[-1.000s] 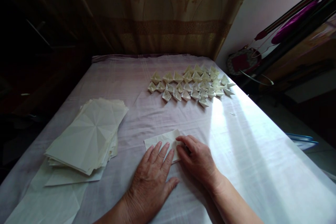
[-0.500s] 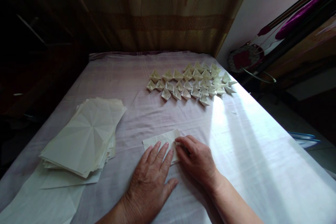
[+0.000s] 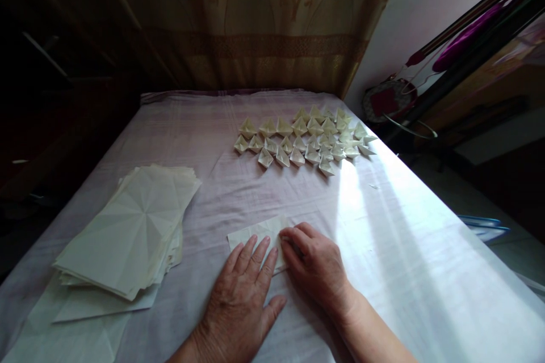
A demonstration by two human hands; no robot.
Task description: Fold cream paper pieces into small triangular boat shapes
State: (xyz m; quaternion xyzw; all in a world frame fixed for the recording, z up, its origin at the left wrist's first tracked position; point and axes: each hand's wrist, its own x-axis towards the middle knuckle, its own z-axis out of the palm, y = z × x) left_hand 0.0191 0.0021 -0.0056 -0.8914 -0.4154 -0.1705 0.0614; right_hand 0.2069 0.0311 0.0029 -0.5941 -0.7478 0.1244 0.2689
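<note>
A small folded sheet of cream paper (image 3: pixel 251 232) lies on the cloth-covered table (image 3: pixel 400 249) in front of me. My left hand (image 3: pixel 242 300) rests flat on its near part, fingers stretched out and together. My right hand (image 3: pixel 315 266) sits at the paper's right edge with curled fingers, the fingertips pressing on the paper. Part of the paper is hidden under both hands.
A stack of creased cream sheets (image 3: pixel 128 232) lies at the left, over larger sheets (image 3: pixel 63 340) near the front edge. Several small folded paper boats (image 3: pixel 302 139) stand in rows at the back. A curtain (image 3: pixel 255 22) hangs behind; poles and clutter (image 3: pixel 464 51) stand at right.
My hands have stayed on the paper and barely shifted. The view has drifted slightly, so everything sits a little further left and lower.
</note>
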